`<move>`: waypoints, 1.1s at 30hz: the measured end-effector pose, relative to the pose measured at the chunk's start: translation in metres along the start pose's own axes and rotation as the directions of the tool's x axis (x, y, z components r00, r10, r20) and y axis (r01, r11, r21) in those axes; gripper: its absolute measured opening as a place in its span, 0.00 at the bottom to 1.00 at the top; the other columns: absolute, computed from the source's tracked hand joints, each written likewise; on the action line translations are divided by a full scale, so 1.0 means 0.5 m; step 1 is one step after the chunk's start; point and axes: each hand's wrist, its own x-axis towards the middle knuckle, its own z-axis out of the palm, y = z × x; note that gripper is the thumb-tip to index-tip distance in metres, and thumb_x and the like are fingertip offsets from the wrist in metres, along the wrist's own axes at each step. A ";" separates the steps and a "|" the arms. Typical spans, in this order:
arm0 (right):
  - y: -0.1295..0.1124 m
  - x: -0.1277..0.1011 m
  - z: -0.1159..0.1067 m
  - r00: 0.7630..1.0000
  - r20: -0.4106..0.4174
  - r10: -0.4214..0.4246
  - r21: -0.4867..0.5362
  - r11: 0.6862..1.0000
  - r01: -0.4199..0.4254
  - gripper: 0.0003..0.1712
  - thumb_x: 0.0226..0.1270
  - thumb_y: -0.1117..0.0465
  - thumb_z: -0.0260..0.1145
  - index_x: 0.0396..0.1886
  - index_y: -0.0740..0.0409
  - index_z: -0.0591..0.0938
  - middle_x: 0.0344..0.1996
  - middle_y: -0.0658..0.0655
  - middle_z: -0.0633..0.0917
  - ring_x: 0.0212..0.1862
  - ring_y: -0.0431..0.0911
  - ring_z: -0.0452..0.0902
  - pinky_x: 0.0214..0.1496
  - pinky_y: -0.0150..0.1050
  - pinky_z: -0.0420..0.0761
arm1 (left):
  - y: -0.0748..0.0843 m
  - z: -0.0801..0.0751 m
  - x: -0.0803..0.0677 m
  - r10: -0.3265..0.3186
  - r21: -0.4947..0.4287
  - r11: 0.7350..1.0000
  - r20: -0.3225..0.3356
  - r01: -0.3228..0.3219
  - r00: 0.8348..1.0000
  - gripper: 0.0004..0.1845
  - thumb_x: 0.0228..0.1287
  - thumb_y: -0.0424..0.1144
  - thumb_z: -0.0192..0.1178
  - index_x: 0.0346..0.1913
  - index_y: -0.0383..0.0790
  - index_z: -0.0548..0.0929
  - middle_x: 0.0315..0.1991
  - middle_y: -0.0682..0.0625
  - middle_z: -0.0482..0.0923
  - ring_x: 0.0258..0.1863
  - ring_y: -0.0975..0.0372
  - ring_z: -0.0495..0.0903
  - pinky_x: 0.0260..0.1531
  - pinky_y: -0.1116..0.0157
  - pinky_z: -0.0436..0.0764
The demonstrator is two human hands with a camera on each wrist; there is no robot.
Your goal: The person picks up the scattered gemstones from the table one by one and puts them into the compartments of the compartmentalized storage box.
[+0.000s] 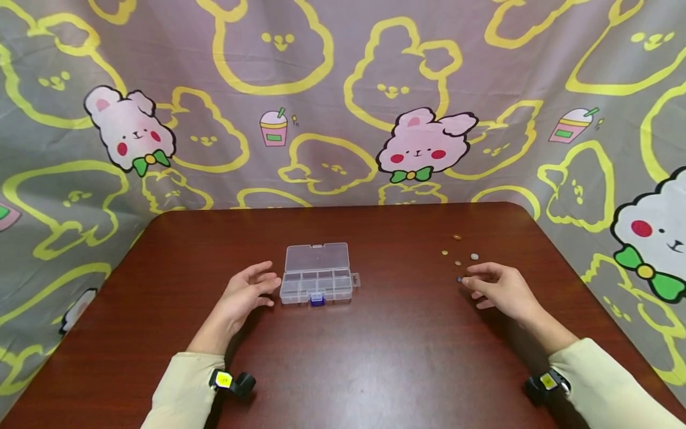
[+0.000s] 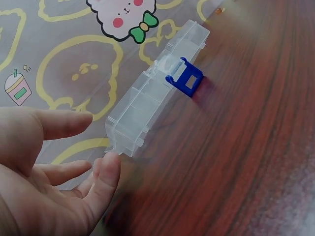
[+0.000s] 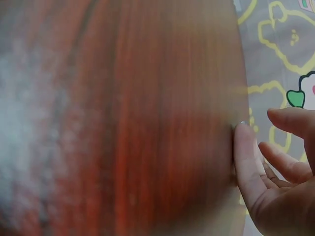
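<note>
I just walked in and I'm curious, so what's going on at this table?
A person has their left grip open at the left end of a clear compartment box, whose lid is open. Their right grip, also open, is beside a small blue piece, which does not look pinched. Four other small pieces lie beyond it.

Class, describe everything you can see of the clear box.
The box is transparent and looks like plastic, divided by thin walls into small compartments. Its clear lid is open, tipped back on the far side. A blue latch sticks out at the front, unfastened, and a small clear tab juts from the right end. The box sits upright on the brown table. The left grip is beside its left end; whether it touches is hard to tell.
</note>
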 end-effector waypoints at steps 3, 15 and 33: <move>0.001 0.002 0.001 1.000 0.006 0.002 -0.004 1.000 -0.002 0.26 0.68 0.61 0.70 0.58 0.76 0.76 0.37 0.65 0.86 0.30 0.48 0.84 0.30 0.44 0.87 | -0.001 0.003 0.002 0.009 0.018 1.000 -0.002 -0.009 1.000 0.33 0.70 0.31 0.61 0.74 0.30 0.61 0.64 0.29 0.68 0.40 0.60 0.79 0.31 0.68 0.82; 0.007 0.004 0.020 1.000 -0.004 -0.029 -0.100 0.995 0.029 0.20 0.67 0.65 0.70 0.54 0.73 0.79 0.31 0.61 0.86 0.26 0.47 0.80 0.22 0.43 0.84 | -0.020 0.012 0.004 0.043 0.025 0.999 0.017 -0.043 0.999 0.30 0.67 0.24 0.59 0.71 0.24 0.65 0.58 0.29 0.71 0.31 0.62 0.78 0.29 0.67 0.82; -0.002 0.025 0.017 0.997 -0.011 -0.071 -0.250 0.966 0.066 0.19 0.66 0.66 0.70 0.54 0.71 0.81 0.27 0.58 0.84 0.22 0.47 0.79 0.18 0.42 0.82 | 0.001 0.024 0.018 0.135 0.142 0.980 0.041 -0.139 0.990 0.25 0.66 0.21 0.56 0.65 0.21 0.71 0.55 0.26 0.76 0.31 0.59 0.81 0.27 0.66 0.84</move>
